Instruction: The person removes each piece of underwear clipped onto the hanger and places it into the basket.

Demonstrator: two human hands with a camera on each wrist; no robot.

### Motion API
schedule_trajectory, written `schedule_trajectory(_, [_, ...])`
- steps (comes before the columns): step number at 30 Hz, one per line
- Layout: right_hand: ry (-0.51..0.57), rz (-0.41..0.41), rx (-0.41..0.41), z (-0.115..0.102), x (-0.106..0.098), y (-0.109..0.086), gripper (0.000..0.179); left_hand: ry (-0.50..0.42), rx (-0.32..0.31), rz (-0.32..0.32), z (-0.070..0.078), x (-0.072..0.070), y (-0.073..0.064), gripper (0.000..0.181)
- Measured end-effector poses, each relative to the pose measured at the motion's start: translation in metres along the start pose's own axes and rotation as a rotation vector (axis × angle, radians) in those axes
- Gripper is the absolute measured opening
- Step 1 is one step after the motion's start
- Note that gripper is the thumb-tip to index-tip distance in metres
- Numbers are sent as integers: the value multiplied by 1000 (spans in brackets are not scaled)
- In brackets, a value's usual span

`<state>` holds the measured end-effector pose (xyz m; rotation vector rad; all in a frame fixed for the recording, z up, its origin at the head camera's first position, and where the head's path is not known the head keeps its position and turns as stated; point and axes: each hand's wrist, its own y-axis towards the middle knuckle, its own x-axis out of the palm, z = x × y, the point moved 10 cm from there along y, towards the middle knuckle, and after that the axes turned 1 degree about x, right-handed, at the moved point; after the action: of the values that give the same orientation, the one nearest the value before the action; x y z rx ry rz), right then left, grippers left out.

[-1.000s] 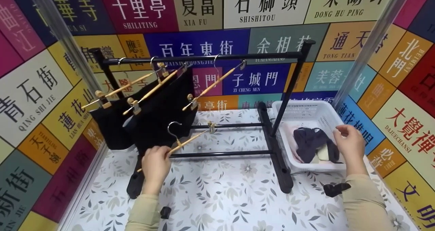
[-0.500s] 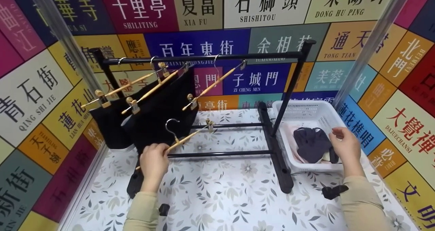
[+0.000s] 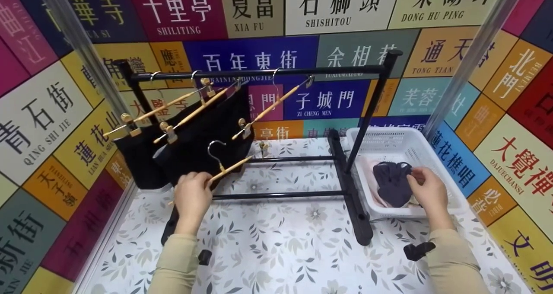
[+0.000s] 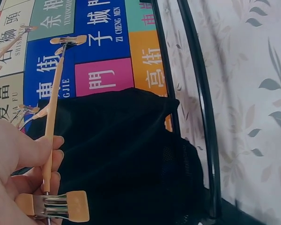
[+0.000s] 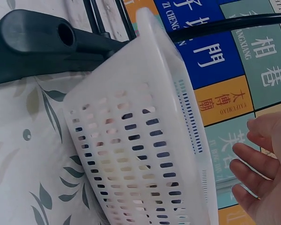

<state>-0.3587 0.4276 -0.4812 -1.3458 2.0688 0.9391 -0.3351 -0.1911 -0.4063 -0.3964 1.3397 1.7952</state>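
My left hand (image 3: 192, 199) grips a wooden clip hanger (image 3: 231, 167) by its bar, below the rack's top rail. Metal-and-wood clips sit at both ends of that hanger, and in the left wrist view the near clip (image 4: 54, 206) has no cloth in it. My right hand (image 3: 431, 194), fingers loosely bent and holding nothing, hovers over the right side of a white plastic basket (image 5: 164, 117). Close to its fingertips, dark crumpled clothing (image 3: 391, 183) lies in the basket, with pale pink cloth (image 3: 370, 177) partly under it.
A black clothes rack (image 3: 328, 71) stands on the leaf-patterned tabletop (image 3: 276, 242). From its left half hang black garments (image 3: 207, 142) clipped to wooden hangers. A bare hanger (image 3: 272, 107) hangs farther right. Walls with coloured, lettered panels enclose the back and sides.
My right hand has moved left and slightly lower over the basket, and the dark clothing now lies differently. My left hand has raised the hanger slightly and shifted it left.
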Motion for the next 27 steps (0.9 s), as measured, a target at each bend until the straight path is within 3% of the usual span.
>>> schedule_trajectory(16, [7,-24,-57,-12,23,-16,36,16,17,11,8,-11,23,9])
schedule_trajectory(27, [29,2,-167,-25,32,-24,31,26,50,44,14,-16,35,9])
